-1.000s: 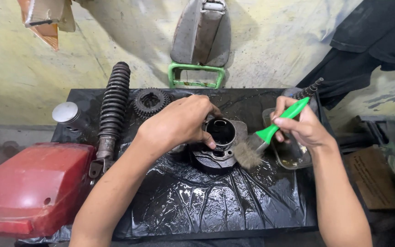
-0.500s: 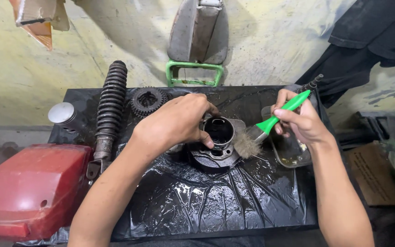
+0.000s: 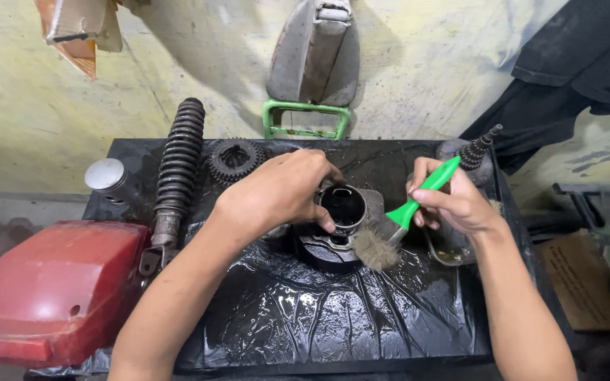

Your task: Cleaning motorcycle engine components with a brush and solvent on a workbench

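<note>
The cylinder (image 3: 339, 229) sits in the middle of the black sheet (image 3: 333, 317), with its round hole facing up. The left hand (image 3: 277, 194) lies over its left side, fingers curled around the rim to hold it. The right hand (image 3: 453, 201) grips the green brush (image 3: 400, 222) tight, and the bristles touch the cylinder's right side.

The sheet looks wet and shiny, so the cylinder may slip if the brush pushes hard. The wet brush may also flick dirty drops around.

Just right of the brush is a small tray (image 3: 450, 252), partly hidden by the right hand. It seems to hold some dark liquid, and an elbow bump could spill it. At the far left stands a can (image 3: 107, 178) with its lid on; I cannot tell what is inside.
</note>
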